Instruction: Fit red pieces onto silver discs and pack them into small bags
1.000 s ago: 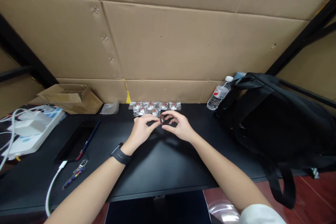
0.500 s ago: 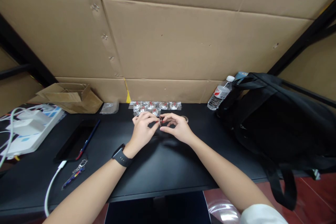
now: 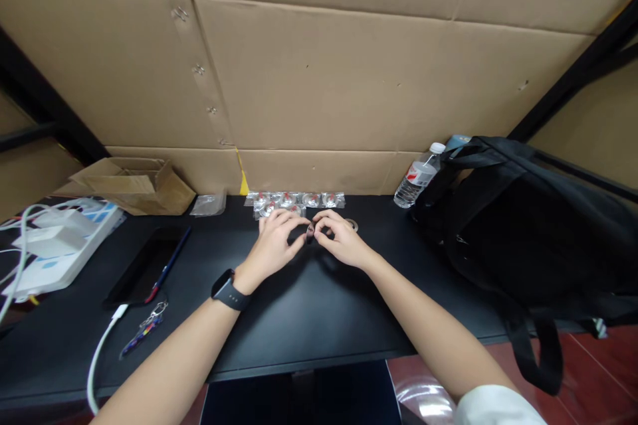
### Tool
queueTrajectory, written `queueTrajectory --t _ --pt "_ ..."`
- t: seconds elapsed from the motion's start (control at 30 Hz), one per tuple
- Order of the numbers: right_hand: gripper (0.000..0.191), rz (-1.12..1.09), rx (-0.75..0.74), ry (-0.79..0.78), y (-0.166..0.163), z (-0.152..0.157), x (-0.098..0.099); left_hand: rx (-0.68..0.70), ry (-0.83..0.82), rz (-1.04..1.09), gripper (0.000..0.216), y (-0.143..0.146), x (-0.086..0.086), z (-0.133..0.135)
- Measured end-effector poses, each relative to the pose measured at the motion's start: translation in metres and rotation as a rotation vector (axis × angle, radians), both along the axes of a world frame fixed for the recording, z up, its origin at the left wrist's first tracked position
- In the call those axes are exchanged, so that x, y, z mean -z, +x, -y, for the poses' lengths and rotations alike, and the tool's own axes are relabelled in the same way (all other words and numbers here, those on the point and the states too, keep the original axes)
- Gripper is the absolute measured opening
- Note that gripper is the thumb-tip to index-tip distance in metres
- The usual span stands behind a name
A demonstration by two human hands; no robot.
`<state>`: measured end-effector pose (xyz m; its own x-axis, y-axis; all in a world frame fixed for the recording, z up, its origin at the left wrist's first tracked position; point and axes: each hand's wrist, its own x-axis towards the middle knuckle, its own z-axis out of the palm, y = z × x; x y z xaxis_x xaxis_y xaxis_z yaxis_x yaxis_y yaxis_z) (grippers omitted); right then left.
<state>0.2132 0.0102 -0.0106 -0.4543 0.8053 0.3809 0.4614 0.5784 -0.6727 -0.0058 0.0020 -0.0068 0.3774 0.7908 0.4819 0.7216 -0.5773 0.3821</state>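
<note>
Thumb and forefinger of my left hand (image 3: 274, 239) pinch a small round disc (image 3: 310, 234) by its rim. It is dark and shiny, and stands on edge above the table. Close against its right side are the curled, closed fingers of my right hand (image 3: 345, 242); what lies between those fingertips is too small to see. Just behind my right hand, a ring-shaped item (image 3: 353, 225) lies partly covered. Beyond my hands are several clear packets (image 3: 312, 200) holding round silvery items with red marks, the nearest ones partly hidden by my left hand.
A brown paper bag (image 3: 144, 189), a clear plastic packet (image 3: 208, 204), a white power strip (image 3: 60, 249), a tablet (image 3: 142, 265) with a pen and a keychain (image 3: 144, 331) are on the left. To the right stand a water bottle (image 3: 419, 176) and a black backpack (image 3: 528, 232). Cardboard (image 3: 319, 86) walls the back.
The disc has shifted slightly right and turned a little. My right fingers, spread around it before, have curled closed at its right side.
</note>
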Motion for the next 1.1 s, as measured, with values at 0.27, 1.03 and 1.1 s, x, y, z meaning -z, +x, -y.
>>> queueTrajectory --t 0.27,1.03,1.1 --pt "0.008 0.296 0.056 0.088 0.018 -0.005 -0.006 0.086 -0.159 -0.106 0.015 -0.072 -0.009 -0.033" --pt "0.023 0.511 0.202 -0.024 0.07 -0.039 0.007 0.209 -0.225 -0.056 0.014 -0.042 -0.005 -0.019" --pt "0.022 0.458 0.189 -0.009 0.068 -0.038 0.005 0.191 -0.228 0.019 0.014 -0.039 -0.006 -0.018"
